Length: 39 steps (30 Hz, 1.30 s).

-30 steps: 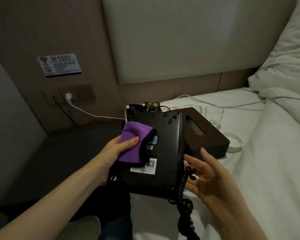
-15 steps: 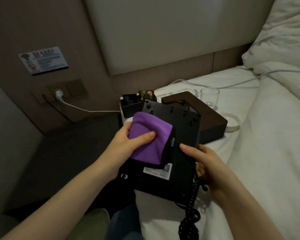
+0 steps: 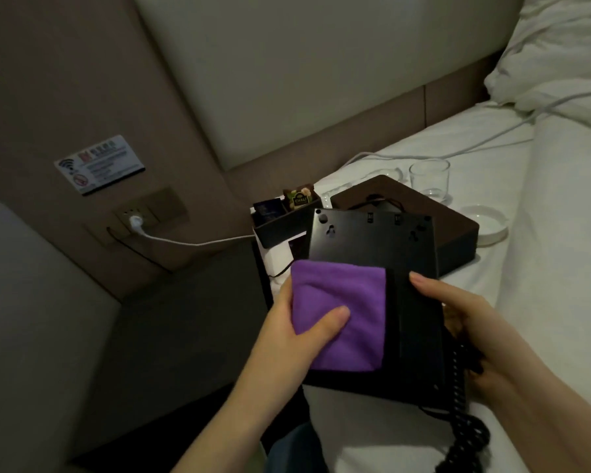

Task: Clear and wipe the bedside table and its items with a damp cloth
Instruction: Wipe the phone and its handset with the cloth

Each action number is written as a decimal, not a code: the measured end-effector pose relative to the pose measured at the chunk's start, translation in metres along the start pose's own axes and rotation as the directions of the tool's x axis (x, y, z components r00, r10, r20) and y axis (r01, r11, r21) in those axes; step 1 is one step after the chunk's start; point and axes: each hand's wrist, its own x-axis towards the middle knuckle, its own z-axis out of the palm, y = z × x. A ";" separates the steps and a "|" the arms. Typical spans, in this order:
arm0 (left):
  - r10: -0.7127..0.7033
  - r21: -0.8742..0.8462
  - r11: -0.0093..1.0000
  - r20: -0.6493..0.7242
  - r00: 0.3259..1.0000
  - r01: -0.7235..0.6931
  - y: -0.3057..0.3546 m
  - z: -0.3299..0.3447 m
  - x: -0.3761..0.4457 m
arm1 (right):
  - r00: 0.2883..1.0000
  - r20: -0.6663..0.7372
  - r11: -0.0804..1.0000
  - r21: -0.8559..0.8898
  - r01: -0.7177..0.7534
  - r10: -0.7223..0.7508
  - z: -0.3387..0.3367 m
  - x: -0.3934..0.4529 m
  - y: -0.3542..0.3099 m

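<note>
A black desk telephone (image 3: pixel 372 240) is held upside down over the bed, its flat underside facing me. My left hand (image 3: pixel 297 336) grips a folded purple cloth (image 3: pixel 345 302) and presses it flat on the phone's lower left underside, thumb on top of the cloth. My right hand (image 3: pixel 464 319) holds the phone by its right edge, thumb on the underside and fingers wrapped behind it. The coiled black cord (image 3: pixel 461 418) hangs from the phone below my right wrist. The dark bedside table (image 3: pixel 171 336) lies to the left, in shadow.
On the white bed (image 3: pixel 560 268) sit a dark brown box (image 3: pixel 458 227), a clear glass (image 3: pixel 429 177), a white dish (image 3: pixel 488 225) and a black tray of sachets (image 3: pixel 284 213). A white cable (image 3: pixel 191 240) runs from the wall socket (image 3: pixel 135 221). A pillow (image 3: pixel 560 46) lies at top right.
The cloth has slid down the phone's underside towards me. My right hand, open beside the phone a second ago, now holds its right edge. The view has shifted left and closer.
</note>
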 end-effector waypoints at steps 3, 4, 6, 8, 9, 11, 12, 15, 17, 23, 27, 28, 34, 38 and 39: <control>0.172 0.443 0.887 -0.048 0.984 -0.133 -0.008 0.006 -0.022 | 1.000 0.003 1.000 0.011 -0.013 0.012 0.002 0.002 0.001; 0.232 0.563 0.805 -0.014 0.973 -0.184 -0.009 0.011 -0.027 | 1.000 -0.009 1.000 0.013 -0.001 0.001 0.002 0.003 0.002; 0.301 0.707 0.669 0.023 0.953 -0.228 -0.012 0.020 -0.031 | 0.999 -0.031 1.000 0.006 0.014 -0.014 0.001 0.003 0.003; 0.337 0.782 0.578 0.030 0.941 -0.232 -0.010 0.027 -0.027 | 0.998 -0.050 0.999 -0.016 0.037 -0.038 0.000 0.005 0.004; 0.343 0.807 0.540 0.049 0.938 -0.239 -0.008 0.030 -0.025 | 0.995 -0.069 0.997 -0.037 0.067 -0.069 -0.001 0.006 0.005; 0.345 0.832 0.486 0.096 0.934 -0.266 -0.004 0.035 -0.017 | 0.984 -0.104 0.987 -0.087 0.132 -0.141 -0.001 0.008 0.009; 0.350 0.835 0.470 0.120 0.929 -0.285 -0.003 0.038 -0.013 | 0.979 -0.115 0.982 -0.110 0.154 -0.166 0.000 0.010 0.011; 0.403 0.834 0.399 0.213 0.890 -0.380 -0.001 0.047 -0.002 | 0.968 -0.138 0.972 -0.136 0.189 -0.208 0.000 0.014 0.012; 0.464 0.824 0.329 0.284 0.839 -0.461 0.003 0.048 0.007 | 0.959 -0.151 0.962 -0.168 0.216 -0.241 0.000 0.018 0.009; 0.477 0.764 0.326 0.375 0.795 -0.556 0.033 0.036 0.051 | 0.945 -0.164 0.939 -0.246 0.240 -0.284 0.000 0.022 0.014; 0.400 0.782 0.272 0.439 0.805 -0.562 0.036 0.032 0.063 | 0.952 -0.172 0.943 -0.263 0.203 -0.253 0.000 0.025 0.017; 0.386 0.783 0.261 0.451 0.805 -0.565 0.035 0.032 0.061 | 0.955 -0.165 0.941 -0.275 0.196 -0.247 -0.001 0.025 0.018; 0.374 0.744 0.275 0.501 0.780 -0.609 0.012 0.032 0.019 | 0.952 -0.159 0.947 -0.232 0.223 -0.263 -0.003 0.022 0.018; 0.311 0.760 0.292 0.498 0.809 -0.580 0.002 0.019 0.001 | 0.954 -0.157 0.959 -0.161 0.231 -0.256 -0.003 0.022 0.019; 0.305 0.767 0.305 0.483 0.821 -0.564 0.002 0.017 -0.001 | 0.952 -0.167 0.958 -0.176 0.228 -0.257 -0.003 0.023 0.019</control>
